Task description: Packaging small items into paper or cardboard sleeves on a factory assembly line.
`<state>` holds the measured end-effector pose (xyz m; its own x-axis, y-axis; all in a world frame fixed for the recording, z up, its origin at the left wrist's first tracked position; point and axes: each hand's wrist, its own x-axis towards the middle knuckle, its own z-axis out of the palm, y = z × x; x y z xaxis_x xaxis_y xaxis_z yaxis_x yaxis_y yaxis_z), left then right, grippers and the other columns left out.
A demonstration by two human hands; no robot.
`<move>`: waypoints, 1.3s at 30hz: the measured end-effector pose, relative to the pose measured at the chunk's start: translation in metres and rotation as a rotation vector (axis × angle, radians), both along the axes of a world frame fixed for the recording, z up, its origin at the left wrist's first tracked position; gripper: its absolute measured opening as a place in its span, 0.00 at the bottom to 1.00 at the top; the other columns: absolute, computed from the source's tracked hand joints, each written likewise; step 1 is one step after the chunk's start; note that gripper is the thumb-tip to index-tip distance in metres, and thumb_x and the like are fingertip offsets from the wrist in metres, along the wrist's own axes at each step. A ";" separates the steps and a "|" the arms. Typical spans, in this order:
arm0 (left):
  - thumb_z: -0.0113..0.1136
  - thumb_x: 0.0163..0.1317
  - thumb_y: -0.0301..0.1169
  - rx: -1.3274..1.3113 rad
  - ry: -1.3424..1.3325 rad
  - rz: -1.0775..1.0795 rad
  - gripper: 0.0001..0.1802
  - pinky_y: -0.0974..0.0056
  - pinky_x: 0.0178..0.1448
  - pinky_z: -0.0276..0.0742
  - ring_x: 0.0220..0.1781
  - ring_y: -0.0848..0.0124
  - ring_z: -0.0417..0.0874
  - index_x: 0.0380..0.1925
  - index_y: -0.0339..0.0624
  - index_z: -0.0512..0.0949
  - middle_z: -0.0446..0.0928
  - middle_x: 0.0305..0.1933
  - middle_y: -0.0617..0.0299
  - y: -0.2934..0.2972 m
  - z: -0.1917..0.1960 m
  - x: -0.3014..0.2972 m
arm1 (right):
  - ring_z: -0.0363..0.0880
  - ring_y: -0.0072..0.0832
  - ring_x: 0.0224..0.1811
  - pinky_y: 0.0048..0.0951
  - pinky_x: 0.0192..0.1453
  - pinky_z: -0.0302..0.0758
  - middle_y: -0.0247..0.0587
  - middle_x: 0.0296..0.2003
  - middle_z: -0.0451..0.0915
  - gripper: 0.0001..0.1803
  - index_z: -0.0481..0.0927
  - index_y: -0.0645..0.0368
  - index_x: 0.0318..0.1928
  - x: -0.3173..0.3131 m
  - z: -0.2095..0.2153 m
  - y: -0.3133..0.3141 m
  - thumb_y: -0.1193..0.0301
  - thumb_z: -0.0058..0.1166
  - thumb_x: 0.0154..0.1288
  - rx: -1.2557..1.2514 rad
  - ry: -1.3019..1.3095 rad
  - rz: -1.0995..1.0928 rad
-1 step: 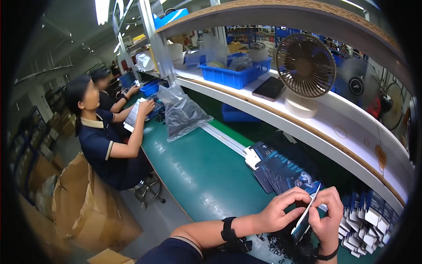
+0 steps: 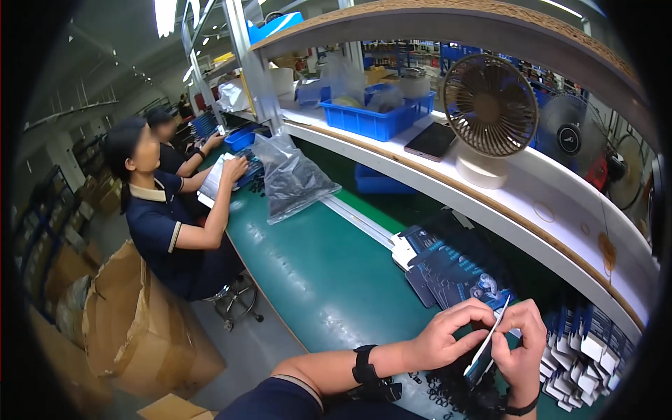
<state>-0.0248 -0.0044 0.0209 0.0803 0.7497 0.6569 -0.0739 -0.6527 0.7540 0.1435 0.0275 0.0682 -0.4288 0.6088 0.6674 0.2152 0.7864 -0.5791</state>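
A thin folded carton [image 2: 479,366], dark with a white edge, stands nearly on its edge between my hands. My left hand [image 2: 448,337] pinches it from the left, thumb and forefinger bent against it. From the other side my right hand [image 2: 519,344] grips it, with fingertips close to its upper part. Whatever small piece may lie between the fingertips is hidden. Below the hands, small black ring-like parts [image 2: 448,397] are heaped on the green table [image 2: 294,259]. Just beyond the left hand lies a fanned pile of dark printed flat cartons [image 2: 455,276].
Several white-and-blue cartons [image 2: 581,357] are stacked at the right. A shelf above holds a fan [image 2: 490,105], a phone [image 2: 430,141] and a blue bin [image 2: 371,122]. A plastic bag [image 2: 290,178] lies farther along. Co-workers [image 2: 157,203] sit at the left, near a large cardboard box [image 2: 147,322].
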 end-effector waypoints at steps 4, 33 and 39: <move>0.61 0.59 0.20 0.009 0.006 0.028 0.10 0.63 0.51 0.75 0.45 0.63 0.79 0.41 0.33 0.76 0.77 0.44 0.54 0.001 0.003 -0.002 | 0.71 0.32 0.32 0.30 0.37 0.69 0.40 0.28 0.71 0.09 0.70 0.59 0.27 -0.005 0.004 -0.005 0.76 0.56 0.44 0.001 -0.051 -0.022; 0.56 0.68 0.37 -0.267 -0.470 -0.594 0.17 0.68 0.58 0.67 0.52 0.76 0.69 0.47 0.40 0.63 0.67 0.49 0.61 0.009 -0.007 -0.006 | 0.63 0.17 0.32 0.19 0.37 0.60 0.28 0.29 0.66 0.20 0.72 0.63 0.32 0.004 -0.009 0.006 0.59 0.63 0.59 -0.403 0.168 0.078; 0.53 0.70 0.43 -0.452 -0.578 -0.653 0.17 0.71 0.55 0.66 0.49 0.79 0.69 0.45 0.40 0.67 0.67 0.46 0.65 0.004 -0.003 -0.005 | 0.63 0.16 0.31 0.18 0.35 0.60 0.29 0.29 0.67 0.17 0.73 0.63 0.33 0.003 -0.009 0.005 0.63 0.63 0.60 -0.415 0.169 0.052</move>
